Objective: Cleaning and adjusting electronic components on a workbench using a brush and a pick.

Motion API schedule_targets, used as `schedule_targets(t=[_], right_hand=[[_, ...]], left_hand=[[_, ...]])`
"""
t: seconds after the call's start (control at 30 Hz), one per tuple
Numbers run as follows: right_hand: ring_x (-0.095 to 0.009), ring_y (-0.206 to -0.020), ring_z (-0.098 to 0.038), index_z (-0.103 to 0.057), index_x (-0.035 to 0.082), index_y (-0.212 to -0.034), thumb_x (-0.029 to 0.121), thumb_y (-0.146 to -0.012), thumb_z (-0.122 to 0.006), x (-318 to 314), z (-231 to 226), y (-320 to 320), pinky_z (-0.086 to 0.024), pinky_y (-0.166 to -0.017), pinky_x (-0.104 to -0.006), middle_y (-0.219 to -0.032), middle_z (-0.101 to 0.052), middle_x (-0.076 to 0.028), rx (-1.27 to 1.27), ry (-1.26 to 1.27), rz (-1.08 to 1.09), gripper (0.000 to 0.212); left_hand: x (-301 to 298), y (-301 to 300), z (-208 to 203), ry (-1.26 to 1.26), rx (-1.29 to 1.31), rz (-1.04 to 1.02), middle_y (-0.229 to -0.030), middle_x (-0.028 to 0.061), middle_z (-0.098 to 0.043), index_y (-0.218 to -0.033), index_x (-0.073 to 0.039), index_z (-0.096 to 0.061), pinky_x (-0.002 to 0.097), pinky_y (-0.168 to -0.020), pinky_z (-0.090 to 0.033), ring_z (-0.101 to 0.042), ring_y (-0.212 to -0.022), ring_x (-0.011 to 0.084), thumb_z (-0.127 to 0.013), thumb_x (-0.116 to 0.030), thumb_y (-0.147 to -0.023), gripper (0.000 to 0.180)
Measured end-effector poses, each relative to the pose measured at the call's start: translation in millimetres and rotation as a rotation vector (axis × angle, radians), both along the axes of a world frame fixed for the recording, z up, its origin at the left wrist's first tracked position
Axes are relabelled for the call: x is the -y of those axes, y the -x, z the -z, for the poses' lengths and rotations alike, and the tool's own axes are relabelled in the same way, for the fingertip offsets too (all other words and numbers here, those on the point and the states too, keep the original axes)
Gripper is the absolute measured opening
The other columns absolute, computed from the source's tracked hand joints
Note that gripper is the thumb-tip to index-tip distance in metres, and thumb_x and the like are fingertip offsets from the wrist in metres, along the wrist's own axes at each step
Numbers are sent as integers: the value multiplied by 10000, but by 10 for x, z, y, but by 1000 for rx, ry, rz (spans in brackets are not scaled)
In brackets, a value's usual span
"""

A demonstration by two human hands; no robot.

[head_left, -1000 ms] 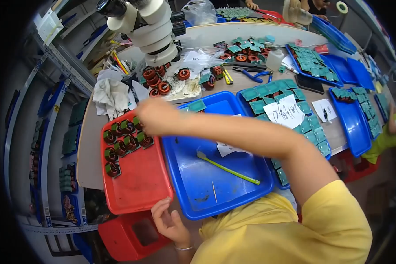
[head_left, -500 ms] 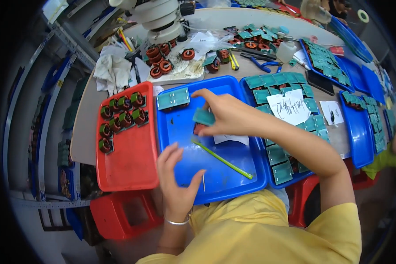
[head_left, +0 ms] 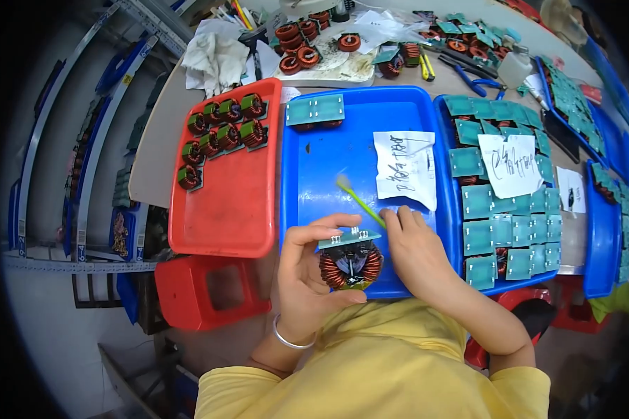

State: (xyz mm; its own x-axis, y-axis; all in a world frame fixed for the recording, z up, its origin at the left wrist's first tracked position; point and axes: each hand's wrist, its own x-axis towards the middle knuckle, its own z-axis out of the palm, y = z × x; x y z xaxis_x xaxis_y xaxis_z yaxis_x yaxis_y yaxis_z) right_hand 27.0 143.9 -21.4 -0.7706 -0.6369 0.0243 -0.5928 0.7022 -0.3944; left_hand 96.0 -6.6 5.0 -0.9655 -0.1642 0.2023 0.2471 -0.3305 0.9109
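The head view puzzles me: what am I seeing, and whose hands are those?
No machine here: these are a person's bare hands, seen by a camera worn on the head; its wide lens bends straight edges. The left hand has in its grip a reddish wire-wound coil fixed to a green board. The right hand holds a thin green brush. On the table lie a red tray with more coils, a blue tray, and, to its right, another blue tray of green-topped parts.
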Motion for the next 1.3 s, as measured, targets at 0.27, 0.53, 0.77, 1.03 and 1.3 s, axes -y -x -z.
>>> schedule_targets(t=[0.27,0.53,0.77,1.03,1.3], right_hand=[[-205,-602,-515,-491,-15,-1080,-28,-794,-429,-278,-430,-40,-409,-549,-294,-804,-524,-128,273,533,215,293],[-177,-466,-475,-636,15,-836,56,-746,-630,-572,-816,-217,-358,-419,-265,-565,-485,-63,247,550,-75,99],[-154,-446,-447,-638,-8,-788,17,-701,-637,-583,-806,-148,-320,-418,-248,-543,-483,-61,81,451,19,90],[-135,-462,-435,-627,-42,-771,3,-703,-616,-586,-564,-139,-305,-434,-246,-517,-445,-64,166,620,37,82],[-91,-605,-425,-508,38,-1089,86,-609,-776,-251,-529,-186,-318,-477,-191,-944,-445,-59,590,1023,113,552]], left_hand=[[-62,-23,-57,-86,124,-110,-997,170,-496,-1010,-14,-365,338,-570,-583,-630,-747,294,-799,-331,-501,740],[58,13,-22,205,-49,-59,-1090,182,-469,-1072,-19,-382,320,-845,-486,-525,-1000,239,-807,-92,-561,668],[10,-2,75,307,-93,-204,-1063,165,-476,-1049,-30,-385,315,-813,-493,-539,-971,237,-820,-153,-539,681],[-2,-21,31,118,-7,-137,-1077,163,-470,-1068,-40,-368,351,-785,-508,-555,-949,277,-800,-234,-562,693],[-154,15,-133,-432,308,169,-1169,168,-421,-1096,-30,-355,364,-610,-568,-605,-811,370,-756,-276,-651,647]])
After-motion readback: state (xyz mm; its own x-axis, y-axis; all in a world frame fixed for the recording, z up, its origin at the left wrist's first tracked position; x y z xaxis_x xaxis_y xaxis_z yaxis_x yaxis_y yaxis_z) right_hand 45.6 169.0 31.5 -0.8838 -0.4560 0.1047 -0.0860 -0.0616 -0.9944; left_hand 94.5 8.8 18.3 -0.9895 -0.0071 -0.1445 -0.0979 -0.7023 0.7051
